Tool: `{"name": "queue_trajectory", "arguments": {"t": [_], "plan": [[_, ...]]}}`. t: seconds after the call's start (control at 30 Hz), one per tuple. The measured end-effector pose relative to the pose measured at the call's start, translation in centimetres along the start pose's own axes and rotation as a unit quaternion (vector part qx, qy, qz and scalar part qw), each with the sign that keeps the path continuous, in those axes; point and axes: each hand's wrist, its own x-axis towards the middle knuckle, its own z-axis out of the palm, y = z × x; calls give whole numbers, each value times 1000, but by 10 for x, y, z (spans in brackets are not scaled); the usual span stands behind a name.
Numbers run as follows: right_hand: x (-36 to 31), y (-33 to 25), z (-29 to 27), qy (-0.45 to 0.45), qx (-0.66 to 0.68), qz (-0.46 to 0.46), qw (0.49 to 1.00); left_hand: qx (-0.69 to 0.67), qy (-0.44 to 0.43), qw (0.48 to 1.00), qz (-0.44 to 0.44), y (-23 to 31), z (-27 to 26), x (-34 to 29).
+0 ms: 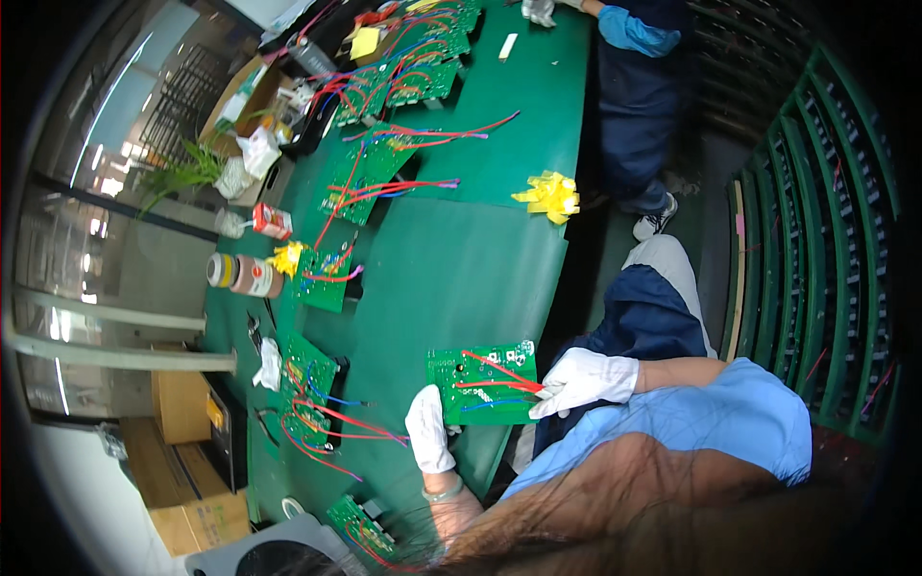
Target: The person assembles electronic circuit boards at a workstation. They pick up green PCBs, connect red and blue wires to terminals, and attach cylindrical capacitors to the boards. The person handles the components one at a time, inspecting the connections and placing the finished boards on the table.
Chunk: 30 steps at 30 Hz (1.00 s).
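A green circuit board [495, 415] is held up over the near edge of the green table, with red wires [499, 372] and a blue wire [492, 404] running across it. My left hand [429, 429], in a white glove, is closed at the board's left edge; its thumb is hidden. At the right edge, my white-gloved right hand [588, 379] pinches the ends of the red wires where they bunch together. Some of its fingers are out of sight behind the board.
Several wired boards [322, 384] line the far side of the green table [432, 259]. Yellow pieces [549, 197] lie in a heap by its edge. Bottles [257, 276] and a red carton [273, 221] stand beyond. Another person [639, 96] works farther along. Green racks [826, 240] stand right.
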Motion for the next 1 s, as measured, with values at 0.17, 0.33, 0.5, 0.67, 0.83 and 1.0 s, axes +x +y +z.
{"name": "queue_trajectory", "arguments": {"t": [0.17, 0.33, 0.5, 0.67, 0.83, 1.0], "plan": [[-3, 7, 9, 22, 75, -52, 996, 3, 7, 999, -54, -18, -10, 7], [10, 23, 21, 86, 51, -131, 986, 13, 38, 999, -36, -1, 8, 1], [0, 21, 6, 126, 205, -85, 967, 30, 25, 999, -5, 11, 34, -7], [-23, 13, -24, 141, 136, -62, 979, 54, -52, 997, 36, 10, 51, -5], [-22, 27, -25, 196, 403, -73, 891, 74, -181, 978, 72, 14, 61, 10], [-23, 31, -26, 210, 352, -63, 910, -24, -216, 975, 41, 0, 59, 31]]}}
